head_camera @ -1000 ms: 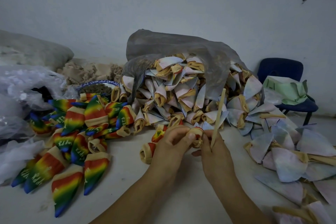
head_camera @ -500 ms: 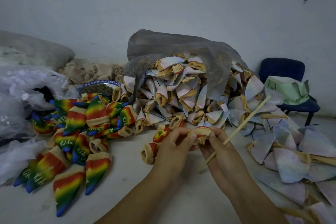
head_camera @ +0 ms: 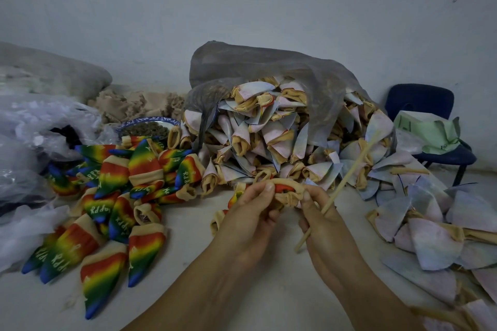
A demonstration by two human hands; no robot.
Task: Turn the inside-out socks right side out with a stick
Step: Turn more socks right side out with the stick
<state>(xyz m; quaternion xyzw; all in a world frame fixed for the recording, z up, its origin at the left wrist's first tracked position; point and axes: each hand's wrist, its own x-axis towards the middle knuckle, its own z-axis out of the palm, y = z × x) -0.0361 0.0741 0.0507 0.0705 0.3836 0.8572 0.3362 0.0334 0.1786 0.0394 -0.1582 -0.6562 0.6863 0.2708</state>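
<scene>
left hand (head_camera: 252, 213): thumb and fingers pinched | right hand (head_camera: 321, 223): fingers curled, gripping | hands close together

The right hand (head_camera: 322, 226) is hiding the stick (head_camera: 352, 169)'s middle; left of the stick, the left hand (head_camera: 250, 212) is covering the sock (head_camera: 285, 191)'s body.

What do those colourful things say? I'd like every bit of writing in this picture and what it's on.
"HAPPY": white letters on the rainbow socks at the left, upside down or sideways on most and partly folded away on some.
Dark marks on the green sheet lying on the chair: too small to read.
Pale socks in the big pile: no writing visible.
</scene>
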